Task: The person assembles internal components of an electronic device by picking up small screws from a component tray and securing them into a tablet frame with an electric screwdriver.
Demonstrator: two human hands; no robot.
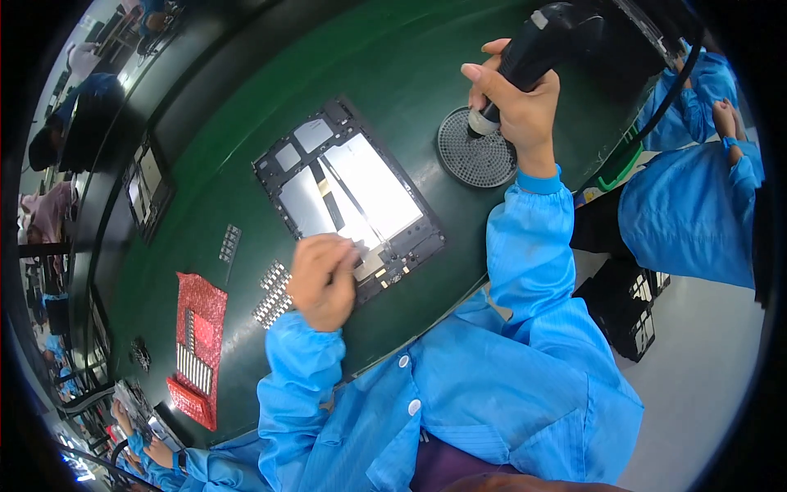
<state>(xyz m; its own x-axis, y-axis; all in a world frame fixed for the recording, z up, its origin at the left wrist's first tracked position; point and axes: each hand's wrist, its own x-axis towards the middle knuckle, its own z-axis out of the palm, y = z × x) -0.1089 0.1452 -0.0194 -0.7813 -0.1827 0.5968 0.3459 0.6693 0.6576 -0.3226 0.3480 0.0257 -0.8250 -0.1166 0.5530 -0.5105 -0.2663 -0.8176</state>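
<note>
My right hand is wrapped round a black electric screwdriver, its bit pointing down onto a round, dark perforated screw tray. To the left of the tray lies an opened tablet with silvery battery panels and a black frame, tilted on the table. My left hand hovers at the tablet's near left edge, fingers curled with thumb and forefinger drawn together. Whatever it may pinch is too small to make out. Just left of that hand lies a group of small metal parts.
On the green table, red bubble wrap with metal strips lies at the left. A small strip of parts sits nearby. Another tablet stands beyond. A co-worker's blue sleeve is at the right, above a green bin.
</note>
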